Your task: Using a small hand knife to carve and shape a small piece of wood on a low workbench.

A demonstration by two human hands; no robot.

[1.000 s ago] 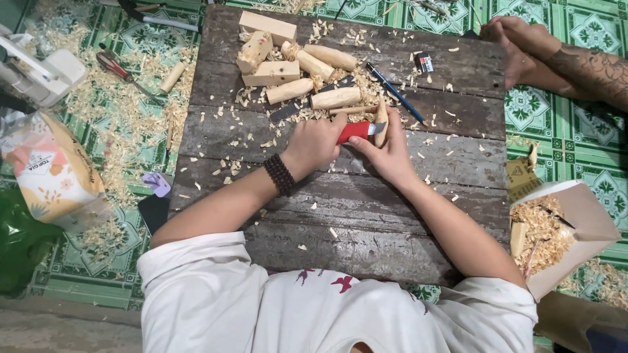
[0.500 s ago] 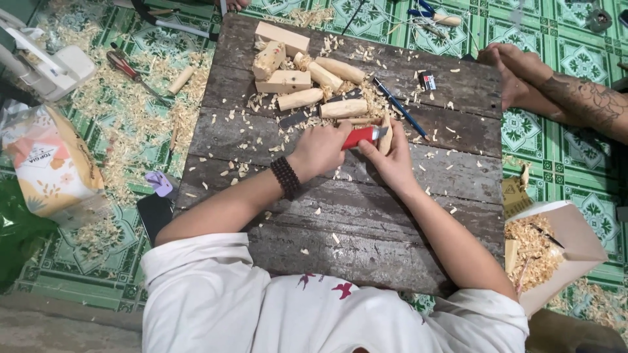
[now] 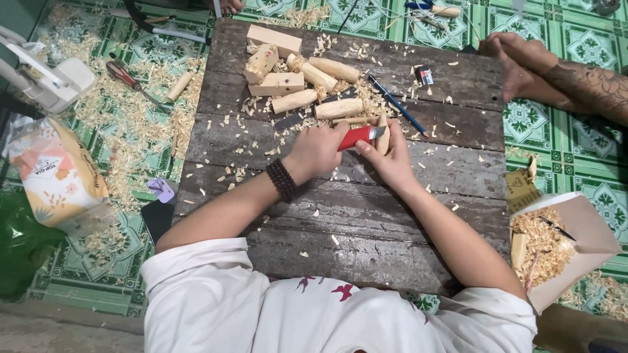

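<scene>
Your left hand (image 3: 322,149) and right hand (image 3: 386,157) sit lower on the worktop (image 3: 458,176) | red-handled knife (image 3: 356,136) now angled flatter | another person's foot (image 3: 513,62) drawn nearer the board's edge.

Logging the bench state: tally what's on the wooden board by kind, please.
Cut wooden pieces in the pile: 7
Wooden piece in the right hand: 1
Red-handled knife, in the left hand: 1
Blue pencil: 1
Small dark sharpener-like item: 1
Total: 11, loose shavings not counted.
</scene>
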